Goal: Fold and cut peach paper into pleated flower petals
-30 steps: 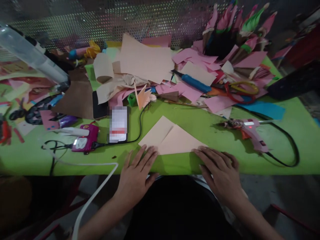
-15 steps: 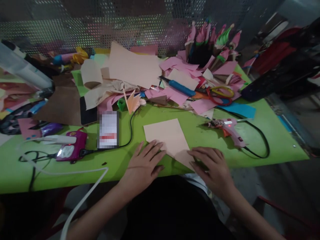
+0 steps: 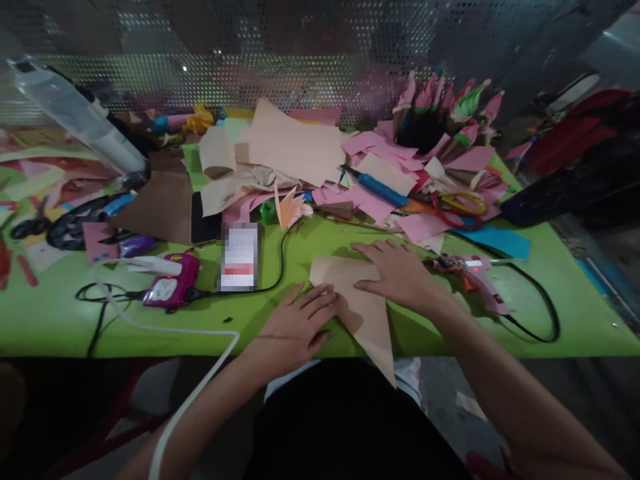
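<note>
A sheet of pale peach paper (image 3: 367,323) lies on the green table, one pointed corner hanging past the front edge toward my body. My left hand (image 3: 300,323) rests flat with its fingers stretched out, the fingertips on the sheet's left edge. Across the upper right of the sheet lies my right hand (image 3: 397,273), fingers extended and thumb apart, covering part of the paper. Neither hand grips anything. A pink glue gun (image 3: 483,280) with a small red light lies to the right of my right hand.
A phone (image 3: 239,257) and a magenta power socket (image 3: 171,283) with cables lie to the left. Behind are paper scraps (image 3: 295,143), a blue-handled cutter (image 3: 383,190), scissors (image 3: 457,207) and pink paper flowers (image 3: 425,93). A white cable (image 3: 200,360) crosses the front edge.
My right hand has moved from the sheet's lower right corner up onto its upper right part. The sheet has turned, its point now over the table's front edge. The view has shifted left.
</note>
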### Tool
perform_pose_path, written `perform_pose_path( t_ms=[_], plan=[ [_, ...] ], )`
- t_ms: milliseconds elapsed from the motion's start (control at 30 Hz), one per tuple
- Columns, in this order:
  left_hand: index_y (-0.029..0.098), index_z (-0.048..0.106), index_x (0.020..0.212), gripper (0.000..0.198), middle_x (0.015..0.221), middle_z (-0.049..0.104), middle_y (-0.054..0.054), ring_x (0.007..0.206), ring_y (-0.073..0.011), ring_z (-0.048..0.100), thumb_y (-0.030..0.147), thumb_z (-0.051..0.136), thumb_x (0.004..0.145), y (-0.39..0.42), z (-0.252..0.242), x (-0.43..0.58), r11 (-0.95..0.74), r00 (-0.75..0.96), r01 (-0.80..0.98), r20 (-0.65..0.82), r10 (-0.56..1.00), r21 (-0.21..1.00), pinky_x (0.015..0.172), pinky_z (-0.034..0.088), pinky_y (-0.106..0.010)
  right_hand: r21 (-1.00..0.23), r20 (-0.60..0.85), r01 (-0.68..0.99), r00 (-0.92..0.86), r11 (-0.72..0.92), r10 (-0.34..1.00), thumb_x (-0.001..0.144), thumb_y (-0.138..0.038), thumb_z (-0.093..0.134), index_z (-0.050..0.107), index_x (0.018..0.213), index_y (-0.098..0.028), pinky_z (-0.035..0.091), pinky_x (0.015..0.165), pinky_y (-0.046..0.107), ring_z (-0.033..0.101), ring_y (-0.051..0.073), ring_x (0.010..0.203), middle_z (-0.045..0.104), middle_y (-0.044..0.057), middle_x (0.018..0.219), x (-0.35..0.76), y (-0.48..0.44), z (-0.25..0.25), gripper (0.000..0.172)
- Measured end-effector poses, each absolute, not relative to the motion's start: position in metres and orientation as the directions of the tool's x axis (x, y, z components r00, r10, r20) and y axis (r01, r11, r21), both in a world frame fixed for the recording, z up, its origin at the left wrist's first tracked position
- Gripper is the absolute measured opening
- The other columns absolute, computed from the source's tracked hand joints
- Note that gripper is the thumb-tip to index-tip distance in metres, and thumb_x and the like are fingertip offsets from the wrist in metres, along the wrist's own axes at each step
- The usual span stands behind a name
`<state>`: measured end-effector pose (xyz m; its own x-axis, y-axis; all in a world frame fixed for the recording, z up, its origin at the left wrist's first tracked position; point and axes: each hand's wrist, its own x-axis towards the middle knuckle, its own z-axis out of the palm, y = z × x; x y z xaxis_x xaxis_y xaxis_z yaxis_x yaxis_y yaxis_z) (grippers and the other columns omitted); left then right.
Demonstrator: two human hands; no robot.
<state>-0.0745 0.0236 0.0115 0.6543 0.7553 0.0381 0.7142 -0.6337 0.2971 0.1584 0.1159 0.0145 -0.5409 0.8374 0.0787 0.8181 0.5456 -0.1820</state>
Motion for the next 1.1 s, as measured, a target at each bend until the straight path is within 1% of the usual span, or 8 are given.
perform_pose_path(
  t_ms=[167, 267, 433, 533, 667, 800, 967, 1100],
  plan=[
    [0.020, 0.055, 0.131, 0.037, 0.144, 0.054, -0.006, 0.139, -0.0196, 0.041, 0.030, 0.042, 0.098, 0.025, 0.009, -0.074, -0.605, 0.615, 0.742, 0.068, 0.786, 0.287, 0.117, 0.026, -0.046, -0.412, 0.018, 0.756, -0.552, 0.509, 0.834, 0.081, -0.038, 0.066, 0.067, 0.091, -0.021, 0.047, 0.073, 0.037, 0.066, 0.027, 0.085, 0.072, 0.005, 0.089, 0.163, 0.120, 0.019, 0.020],
    [0.020, 0.056, 0.130, 0.038, 0.143, 0.055, -0.007, 0.140, -0.0216, 0.040, 0.032, 0.042, 0.098, 0.029, 0.014, -0.070, -0.573, 0.571, 0.775, 0.093, 0.815, 0.266, 0.117, 0.025, -0.047, -0.608, -0.008, 0.736, -0.381, 0.298, 0.925, 0.083, -0.040, 0.062, 0.064, 0.077, -0.021, 0.045, 0.062, 0.033, 0.065, 0.023, 0.070, 0.068, 0.002, 0.072, 0.170, 0.112, 0.021, 0.020],
    [0.017, 0.042, 0.144, 0.054, 0.152, 0.044, -0.009, 0.144, -0.0259, 0.032, 0.043, 0.041, 0.097, 0.031, 0.024, -0.052, -0.540, 0.517, 0.816, 0.157, 0.841, 0.205, 0.120, 0.016, -0.051, -0.915, 0.043, 0.402, 0.038, 0.025, 0.998, 0.083, -0.037, 0.062, 0.060, 0.101, -0.021, 0.054, 0.067, 0.037, 0.068, 0.025, 0.080, 0.072, 0.006, 0.091, 0.180, 0.085, 0.010, 0.024],
    [0.015, 0.031, 0.151, 0.067, 0.156, 0.036, -0.011, 0.146, -0.0271, 0.028, 0.049, 0.043, 0.094, 0.031, 0.023, -0.037, -0.570, 0.556, 0.804, 0.124, 0.822, 0.172, 0.120, 0.016, -0.052, -0.986, -0.007, 0.164, 0.142, -0.031, 0.990, 0.083, -0.035, 0.063, 0.052, 0.116, -0.022, 0.058, 0.070, 0.040, 0.071, 0.027, 0.086, 0.073, 0.009, 0.101, 0.179, 0.061, -0.002, 0.036],
    [0.017, 0.028, 0.152, 0.067, 0.155, 0.040, -0.010, 0.142, -0.0257, 0.034, 0.041, 0.049, 0.093, 0.034, 0.014, -0.024, -0.572, 0.568, 0.808, 0.073, 0.820, 0.140, 0.118, 0.022, -0.049, -0.991, -0.120, 0.058, -0.010, -0.119, 0.993, 0.080, -0.034, 0.069, 0.047, 0.128, -0.024, 0.060, 0.073, 0.041, 0.072, 0.027, 0.086, 0.075, 0.009, 0.102, 0.175, 0.026, -0.005, 0.054],
    [0.025, 0.042, 0.145, 0.050, 0.148, 0.050, -0.005, 0.135, -0.0227, 0.045, 0.026, 0.047, 0.095, 0.038, 0.004, -0.022, -0.575, 0.567, 0.809, 0.094, 0.818, 0.124, 0.116, 0.030, -0.046, -0.964, -0.096, 0.266, -0.238, -0.031, 0.967, 0.081, -0.035, 0.069, 0.039, 0.141, -0.025, 0.060, 0.071, 0.039, 0.071, 0.025, 0.083, 0.074, 0.008, 0.104, 0.185, 0.002, 0.001, 0.068],
    [0.033, 0.061, 0.128, 0.041, 0.142, 0.056, 0.000, 0.134, -0.0212, 0.048, 0.015, 0.049, 0.093, 0.041, -0.007, -0.034, -0.630, 0.620, 0.756, 0.114, 0.776, 0.175, 0.116, 0.031, -0.045, -0.677, 0.089, 0.710, -0.182, 0.193, 0.979, 0.082, -0.025, 0.061, 0.062, 0.108, -0.024, 0.056, 0.067, 0.034, 0.067, 0.021, 0.074, 0.071, 0.005, 0.095, 0.213, 0.009, 0.000, 0.026],
    [0.032, 0.061, 0.128, 0.045, 0.143, 0.056, -0.001, 0.137, -0.0216, 0.044, 0.010, 0.050, 0.090, 0.044, -0.010, -0.047, -0.665, 0.662, 0.715, 0.099, 0.743, 0.216, 0.118, 0.029, -0.048, -0.490, 0.292, 0.846, -0.066, 0.209, 0.954, 0.080, -0.020, 0.059, 0.059, 0.116, -0.022, 0.055, 0.071, 0.039, 0.065, 0.024, 0.080, 0.067, 0.009, 0.100, 0.226, 0.027, -0.004, 0.036]
  ],
)
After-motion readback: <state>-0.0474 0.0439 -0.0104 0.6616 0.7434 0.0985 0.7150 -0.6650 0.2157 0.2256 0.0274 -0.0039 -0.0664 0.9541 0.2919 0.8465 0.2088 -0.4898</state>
